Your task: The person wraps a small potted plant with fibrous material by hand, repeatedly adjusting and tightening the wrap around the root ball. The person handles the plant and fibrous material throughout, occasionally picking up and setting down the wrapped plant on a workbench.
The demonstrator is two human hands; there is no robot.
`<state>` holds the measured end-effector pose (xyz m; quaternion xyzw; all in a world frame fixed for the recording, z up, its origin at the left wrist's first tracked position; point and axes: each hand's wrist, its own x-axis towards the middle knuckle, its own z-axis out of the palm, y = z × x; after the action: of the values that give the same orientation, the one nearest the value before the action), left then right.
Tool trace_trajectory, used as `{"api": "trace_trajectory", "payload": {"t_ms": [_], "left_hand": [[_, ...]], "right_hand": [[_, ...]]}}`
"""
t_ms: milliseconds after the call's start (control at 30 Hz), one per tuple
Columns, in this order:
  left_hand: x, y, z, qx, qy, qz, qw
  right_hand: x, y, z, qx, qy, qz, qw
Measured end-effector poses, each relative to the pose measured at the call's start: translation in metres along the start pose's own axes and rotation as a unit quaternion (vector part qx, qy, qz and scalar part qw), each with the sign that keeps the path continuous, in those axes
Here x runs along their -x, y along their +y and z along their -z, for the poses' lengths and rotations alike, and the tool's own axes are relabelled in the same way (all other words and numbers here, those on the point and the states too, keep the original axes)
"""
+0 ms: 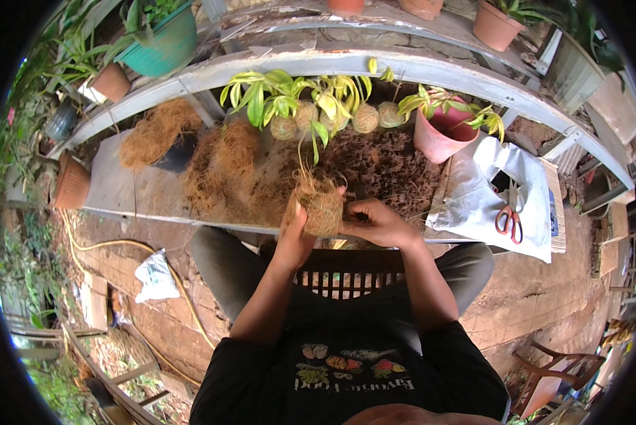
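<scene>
A ball of coconut fibre point(322, 211) bound with thin twine is held above the front edge of the table. From its top rises a stem with yellow-green leaves point(318, 141). My left hand point(295, 228) grips the ball from the left, thumb at the front. At the ball's right side, the curled fingers of my right hand point(373, 222) touch it or lie very close; whether they pinch twine is not clear. A thin strand runs from near this hand toward a white plastic bag point(456, 212). Orange-handled scissors point(509, 223) lie on that bag.
Finished-looking fibre balls point(365, 118) with leafy plants line the table's back. Dark soil point(384, 164) is spread behind my hands. Loose coconut fibre point(225, 159) and a fibre-topped black pot point(175, 154) lie left; a pink pot point(442, 130) stands right. A metal rail point(349, 61) crosses behind.
</scene>
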<state>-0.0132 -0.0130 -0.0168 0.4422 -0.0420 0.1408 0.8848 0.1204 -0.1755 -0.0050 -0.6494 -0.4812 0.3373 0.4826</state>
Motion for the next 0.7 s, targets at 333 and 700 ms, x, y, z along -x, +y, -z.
{"api": "trace_trajectory", "payload": {"t_ms": [333,700], "left_hand": [[0.009,-0.007,-0.014,-0.122,-0.040,0.155,0.980],[0.010,0.006,0.019,-0.225,-0.255,0.311,0.888]], "right_hand": [[0.015,0.012,0.025,-0.254,0.144,-0.178,0.940],[0.030,0.021,0.058,-0.287,0.129,-0.119,0.942]]}}
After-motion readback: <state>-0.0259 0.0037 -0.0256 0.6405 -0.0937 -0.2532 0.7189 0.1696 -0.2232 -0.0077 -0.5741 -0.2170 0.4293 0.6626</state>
